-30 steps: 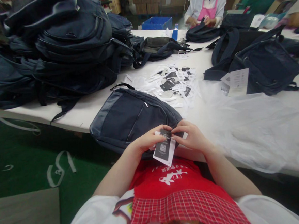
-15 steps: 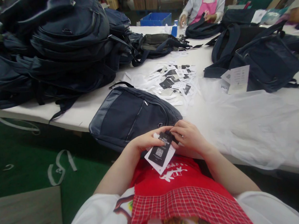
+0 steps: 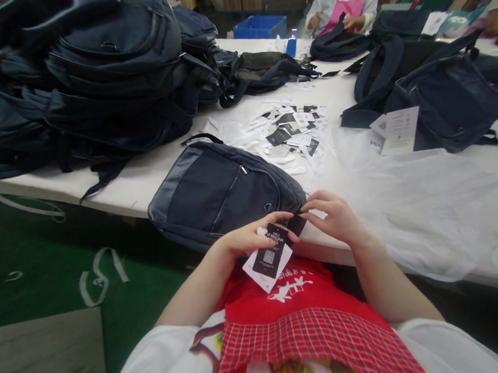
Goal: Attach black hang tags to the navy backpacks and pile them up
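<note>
**A:** What sits far out to the left of the left grip?

**B:** A tall pile of navy fabric backpacks (image 3: 96,78), heaped on the white bench (image 3: 146,179), well apart from both hands.

**A:** And just beyond that grip?

**B:** A single navy fabric backpack with a slanted zip (image 3: 224,191). It lies flat at the bench's near edge, its lower end right by the fingers.

**A:** How does the left grip (image 3: 248,240) stand?

**B:** Closed. Thumb and fingers pinch a bunch of black and white paper hang tags (image 3: 271,257), which hang below the grip over a red apron (image 3: 283,303).

**A:** What is between the two grips?

**B:** A small black square tag (image 3: 296,224), just right of the left grip and at the fingertips of the right grip (image 3: 336,217).

**A:** Is the right one pinching it?

**B:** I cannot tell. The fingers are loosely curled with their tips at the tag.

**A:** What is farther out?

**B:** Beyond both grips, loose black and white paper tags (image 3: 292,132) lie scattered mid-bench. To the right of the right grip lies crumpled clear plastic sheeting (image 3: 425,208). Beyond that is another navy backpack (image 3: 447,99), with a white printed card (image 3: 398,130) against it. At the far side, a person in a pink apron (image 3: 343,9) handles a dark bag.
</note>
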Motion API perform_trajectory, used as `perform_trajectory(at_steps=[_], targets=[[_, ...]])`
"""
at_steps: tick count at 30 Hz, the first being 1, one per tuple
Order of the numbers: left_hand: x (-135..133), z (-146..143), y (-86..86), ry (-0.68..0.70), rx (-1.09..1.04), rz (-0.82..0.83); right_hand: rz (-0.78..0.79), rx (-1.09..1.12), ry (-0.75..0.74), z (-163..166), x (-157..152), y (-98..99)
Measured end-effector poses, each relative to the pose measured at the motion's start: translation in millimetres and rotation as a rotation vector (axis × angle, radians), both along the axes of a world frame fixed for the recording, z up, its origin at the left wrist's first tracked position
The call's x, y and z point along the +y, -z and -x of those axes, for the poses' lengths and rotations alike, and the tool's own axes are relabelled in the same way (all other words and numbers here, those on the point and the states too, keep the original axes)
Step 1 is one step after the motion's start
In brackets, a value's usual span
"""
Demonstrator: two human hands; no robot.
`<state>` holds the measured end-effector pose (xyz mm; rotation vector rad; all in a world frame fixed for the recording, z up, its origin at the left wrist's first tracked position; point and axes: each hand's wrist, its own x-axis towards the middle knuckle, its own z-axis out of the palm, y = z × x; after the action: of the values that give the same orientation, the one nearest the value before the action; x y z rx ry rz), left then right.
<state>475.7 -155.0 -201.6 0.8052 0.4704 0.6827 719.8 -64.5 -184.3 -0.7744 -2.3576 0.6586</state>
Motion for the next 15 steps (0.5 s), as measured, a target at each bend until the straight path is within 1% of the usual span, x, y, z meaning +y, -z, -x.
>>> perform_trajectory(at_steps=[5,8,10,12,14,15], targets=[[2,-3,0.5,0.028,0.007,-0.008,0.22,0.087,-0.022,1,-4,9.1],[2,-4,1.2,0.042,-0.002,0.011,0.262,0.079,0.008,3,-6,16.0],[1,-4,0.6,0.042,-0.006,0.038,0.247,0.037,0.065,5,-7,20.1],[0,-4,-0.9,0.035,-0.002,0.061,0.242,0.024,0.157,7,-6,22.7],[-1,-4,-3.1,0.023,0.031,0.082,0.29,0.075,0.26,10,-5,23.1],[0,-5,-4.4,0.018,0.061,0.088,0.347,0.118,0.295,11,-5,22.3]])
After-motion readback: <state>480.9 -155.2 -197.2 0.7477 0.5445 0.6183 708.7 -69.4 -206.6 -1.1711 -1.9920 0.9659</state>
